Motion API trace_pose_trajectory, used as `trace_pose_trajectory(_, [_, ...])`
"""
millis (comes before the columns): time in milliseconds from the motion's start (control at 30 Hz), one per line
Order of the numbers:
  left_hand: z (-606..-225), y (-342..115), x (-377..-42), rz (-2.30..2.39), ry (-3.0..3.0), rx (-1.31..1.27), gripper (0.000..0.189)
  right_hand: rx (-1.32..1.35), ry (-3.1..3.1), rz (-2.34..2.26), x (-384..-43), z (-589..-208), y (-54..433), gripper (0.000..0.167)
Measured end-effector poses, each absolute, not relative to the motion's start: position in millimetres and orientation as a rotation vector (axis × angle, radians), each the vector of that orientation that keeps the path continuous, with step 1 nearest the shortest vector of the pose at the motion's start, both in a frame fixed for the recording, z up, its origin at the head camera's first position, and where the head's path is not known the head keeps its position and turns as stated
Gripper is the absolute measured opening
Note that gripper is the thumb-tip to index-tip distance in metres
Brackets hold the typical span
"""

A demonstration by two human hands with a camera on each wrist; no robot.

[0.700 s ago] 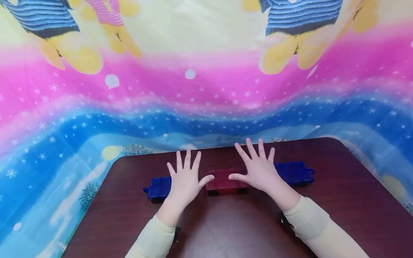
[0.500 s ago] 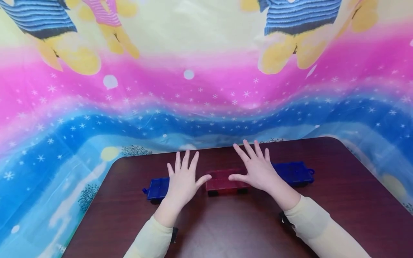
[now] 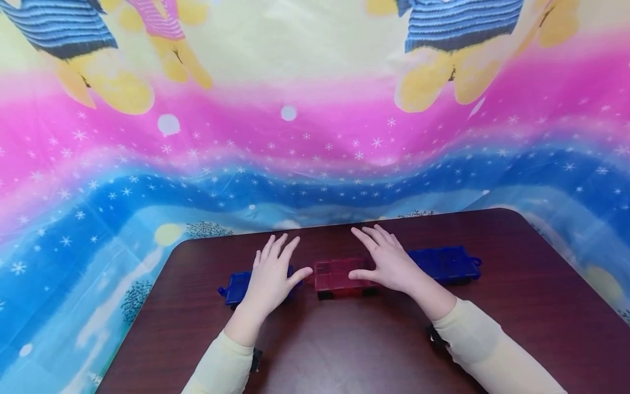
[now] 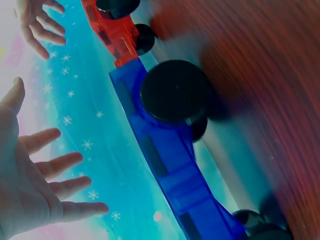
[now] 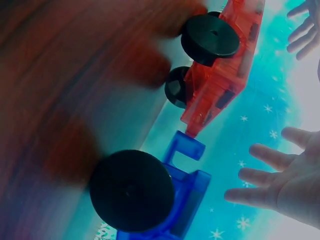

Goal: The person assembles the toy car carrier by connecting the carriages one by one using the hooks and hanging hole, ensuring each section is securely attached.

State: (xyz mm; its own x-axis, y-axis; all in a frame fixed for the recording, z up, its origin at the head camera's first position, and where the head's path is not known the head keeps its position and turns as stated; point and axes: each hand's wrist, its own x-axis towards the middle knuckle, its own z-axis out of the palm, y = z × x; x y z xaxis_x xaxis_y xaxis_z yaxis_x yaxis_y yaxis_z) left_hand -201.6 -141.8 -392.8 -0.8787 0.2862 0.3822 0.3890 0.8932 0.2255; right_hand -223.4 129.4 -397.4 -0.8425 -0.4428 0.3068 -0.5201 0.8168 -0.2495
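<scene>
Three toy train cars with black wheels stand in a row on the table: a left blue toy car (image 3: pixel 238 287), a translucent red toy car (image 3: pixel 339 276) in the middle and a right blue toy car (image 3: pixel 445 262). My left hand (image 3: pixel 268 280) hovers over the left blue car, partly hiding it, fingers extended and holding nothing. Over the gap between the red car and the right blue car is my right hand (image 3: pixel 391 265), likewise holding nothing. In the right wrist view a blue hook (image 5: pixel 187 146) lies close to the red car's end; I cannot tell whether they are joined.
The dark wood table (image 3: pixel 339 339) has rounded far corners. Behind it hangs a colourful patterned cloth (image 3: pixel 315 137) with snowflakes. Dark wrist cameras sit under both sleeves (image 3: pixel 472 328).
My left hand has shifted left and slightly down, uncovering the inner end of the left blue car. My right hand's fingers have dipped and drawn closer together. The cars have not moved.
</scene>
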Motion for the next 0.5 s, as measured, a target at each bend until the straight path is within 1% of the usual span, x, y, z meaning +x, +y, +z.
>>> trace_pose_trajectory(233, [-398.4, -150.1, -205.3, -0.445, -2.708, -0.620, 0.070, 0.777, -2.776, 0.515, -224.6, -403.2, 128.3, 0.091])
trace_pose_trajectory(500, [-405.6, -157.6, -206.7, -0.466, -2.747, -0.646, 0.068, 0.826, -2.812, 0.588, -228.0, -408.3, 129.7, 0.091])
